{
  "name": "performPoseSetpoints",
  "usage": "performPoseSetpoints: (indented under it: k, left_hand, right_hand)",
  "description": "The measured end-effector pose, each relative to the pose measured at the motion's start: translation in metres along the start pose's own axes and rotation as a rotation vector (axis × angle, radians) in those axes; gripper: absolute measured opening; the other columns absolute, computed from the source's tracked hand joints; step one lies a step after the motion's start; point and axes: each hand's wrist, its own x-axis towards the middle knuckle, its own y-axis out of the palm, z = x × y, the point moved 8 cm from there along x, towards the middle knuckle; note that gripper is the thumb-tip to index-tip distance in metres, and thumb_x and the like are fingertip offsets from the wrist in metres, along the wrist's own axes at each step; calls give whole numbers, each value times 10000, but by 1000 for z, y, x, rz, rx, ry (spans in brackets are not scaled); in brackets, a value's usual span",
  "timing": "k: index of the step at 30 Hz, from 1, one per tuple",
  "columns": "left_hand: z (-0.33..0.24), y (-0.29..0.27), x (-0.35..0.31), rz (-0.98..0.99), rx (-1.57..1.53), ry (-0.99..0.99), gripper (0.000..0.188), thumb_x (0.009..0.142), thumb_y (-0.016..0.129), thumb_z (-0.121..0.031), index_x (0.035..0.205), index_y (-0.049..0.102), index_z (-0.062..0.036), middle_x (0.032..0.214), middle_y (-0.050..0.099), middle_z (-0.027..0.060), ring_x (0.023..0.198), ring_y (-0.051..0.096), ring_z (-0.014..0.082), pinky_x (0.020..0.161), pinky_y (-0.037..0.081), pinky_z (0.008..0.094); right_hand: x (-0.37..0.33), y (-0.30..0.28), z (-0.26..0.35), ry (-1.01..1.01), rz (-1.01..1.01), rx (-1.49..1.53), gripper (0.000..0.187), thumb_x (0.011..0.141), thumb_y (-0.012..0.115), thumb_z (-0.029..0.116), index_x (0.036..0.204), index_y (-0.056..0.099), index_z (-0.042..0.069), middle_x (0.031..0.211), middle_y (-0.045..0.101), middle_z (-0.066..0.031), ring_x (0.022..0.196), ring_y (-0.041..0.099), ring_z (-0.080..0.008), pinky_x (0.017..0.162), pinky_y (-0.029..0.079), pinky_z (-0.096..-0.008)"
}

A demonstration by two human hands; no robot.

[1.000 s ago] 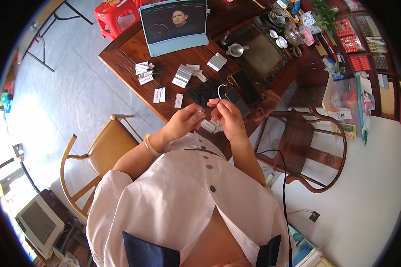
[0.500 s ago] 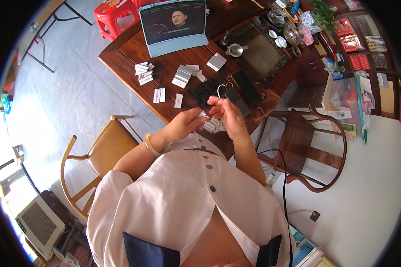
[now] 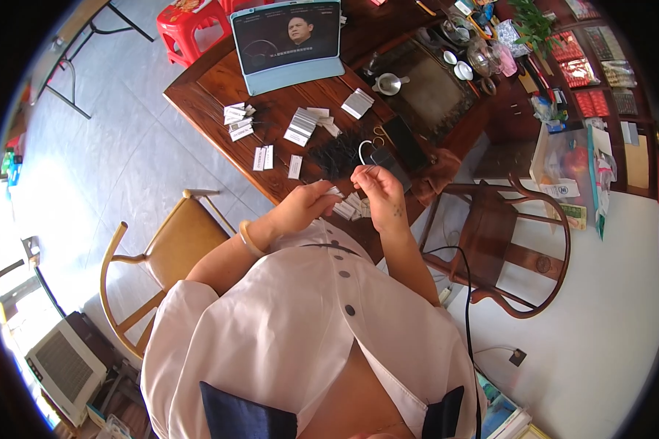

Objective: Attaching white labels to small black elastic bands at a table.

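Observation:
My left hand (image 3: 302,208) is closed on a small white tag (image 3: 334,192), whose end shows past the thumb. Beside it, my right hand (image 3: 381,194) has its fingertips pinched together; whatever they hold is too thin or hidden to make out. Just beyond both hands lies a tangled heap of black strings (image 3: 334,158). Loose white tags (image 3: 353,207) lie on the wooden table between and below the hands. Farther off are a stack of striped tags (image 3: 300,126), a single tag (image 3: 295,167), a pair of tags (image 3: 263,157) and a bunch of strung tags (image 3: 239,121).
A tablet in a light blue case (image 3: 293,80) stands at the table's back. Right of the strings lie scissors (image 3: 378,136), a dark phone (image 3: 404,143) and a tea tray (image 3: 425,88) with a glass pitcher (image 3: 389,83). Wooden chairs (image 3: 187,230) flank me.
My right hand's fingers have drawn together from a looser, spread pose into a pinch. My left hand stays nearly in place with the tag.

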Motion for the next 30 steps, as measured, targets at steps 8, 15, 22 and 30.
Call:
performPoseSetpoints:
  k: [8,15,22,30]
  left_hand:
    - [-6,-8,7,-45,25,79,132,901,606,-118,995,593,-28,930,616,41,742,579,76,638,472,213]
    - [-19,-12,4,-20,-318,-52,348,824,644,11,1149,547,-67,1046,620,47,861,616,97,685,496,214]
    - [-31,-24,-1,-198,192,224,149,835,621,-7,982,619,16,1004,650,98,884,639,170,723,534,270]
    - [0,-24,3,-278,-208,-14,101,878,588,-12,938,605,68,1100,609,111,902,629,164,777,535,263]
  right_hand:
    - [-16,25,51,-563,105,-644,93,786,689,65,801,613,14,873,630,-67,808,589,-221,760,466,-310]
    - [-23,32,39,-655,152,-730,95,756,714,67,815,667,10,1047,567,-83,926,542,-208,756,467,-312]
    - [-19,2,16,-364,-92,-291,99,793,672,-17,889,657,5,846,634,-82,700,590,-134,639,476,-238]
    - [-41,49,35,-745,133,-757,170,723,711,-13,866,642,47,823,637,-89,711,613,-244,600,491,-330]
